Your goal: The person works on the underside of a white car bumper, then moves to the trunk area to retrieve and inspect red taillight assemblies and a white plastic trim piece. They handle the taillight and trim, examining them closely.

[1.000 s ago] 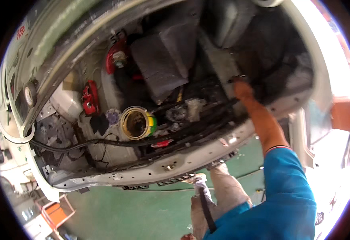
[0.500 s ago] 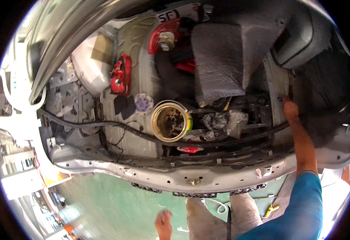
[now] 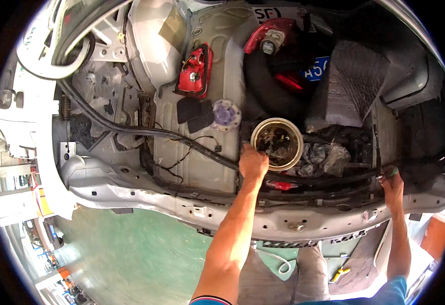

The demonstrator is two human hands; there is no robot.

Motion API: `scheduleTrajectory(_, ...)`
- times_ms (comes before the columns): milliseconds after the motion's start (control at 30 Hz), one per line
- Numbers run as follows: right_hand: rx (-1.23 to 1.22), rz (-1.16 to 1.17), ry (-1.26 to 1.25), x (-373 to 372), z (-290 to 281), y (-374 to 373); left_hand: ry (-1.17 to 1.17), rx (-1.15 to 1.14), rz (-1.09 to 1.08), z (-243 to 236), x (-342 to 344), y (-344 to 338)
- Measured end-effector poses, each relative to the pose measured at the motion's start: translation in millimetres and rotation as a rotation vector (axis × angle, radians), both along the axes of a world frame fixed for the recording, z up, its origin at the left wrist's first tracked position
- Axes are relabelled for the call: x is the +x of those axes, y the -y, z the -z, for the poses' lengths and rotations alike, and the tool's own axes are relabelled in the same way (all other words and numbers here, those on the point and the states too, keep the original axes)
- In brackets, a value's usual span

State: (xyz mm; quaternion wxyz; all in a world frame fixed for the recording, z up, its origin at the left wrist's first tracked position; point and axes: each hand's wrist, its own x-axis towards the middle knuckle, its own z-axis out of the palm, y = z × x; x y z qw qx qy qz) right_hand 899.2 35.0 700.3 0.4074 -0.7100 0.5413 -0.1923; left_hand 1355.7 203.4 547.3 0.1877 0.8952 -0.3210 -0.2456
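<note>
My left hand is closed beside the left rim of an open tin can, above a black rubber seal. Its fingertips are partly hidden, so whether it grips the can or the seal is unclear. Dark lumps lie inside the can. Farther right, my right hand is closed around the lower end of a slim tool with a dark shaft, by the vehicle's rear sill. A small green part shows at those fingers. Just right of the can lies a crumpled clear plastic bag.
In the stripped vehicle floor lie red tail lamps, a purple-centred disc, a grey folded mat and a blue number plate. The pale sill crosses before me. A yellow-handled tool rests on the green floor.
My left hand has come up from below the sill to the can. My right hand has drawn back toward the sill, with the slim tool now showing. The view has shifted left.
</note>
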Motion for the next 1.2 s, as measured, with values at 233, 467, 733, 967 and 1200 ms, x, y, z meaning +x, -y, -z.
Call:
scheduleTrajectory(233, 0.038, -0.012, -0.079, 134.8, -66.3, -116.1, -0.237, 0.012, -0.098, -111.4, 79.8, -80.4)
scheduleTrajectory(467, -0.028, -0.274, -0.138, 274.4, -0.7, -143.8, -0.006, 0.156, -0.195, -112.4, 181.7, -177.4)
scheduleTrajectory(733, -0.462, -0.777, -0.375, 372.6, 143.6, -150.2, 0.024, 0.017, -0.123, -55.9, 218.1, -202.9)
scheduleTrajectory(967, -0.252, -0.981, -0.625, 383.4, 178.0, -152.4, 0.085, 0.249, -0.204, -86.4, 199.6, -187.5)
scheduleTrajectory(1200, -0.161, -1.018, -0.665, 400.9, 158.3, -130.1, 0.252, -0.193, -0.144, -110.3, 176.0, -212.1)
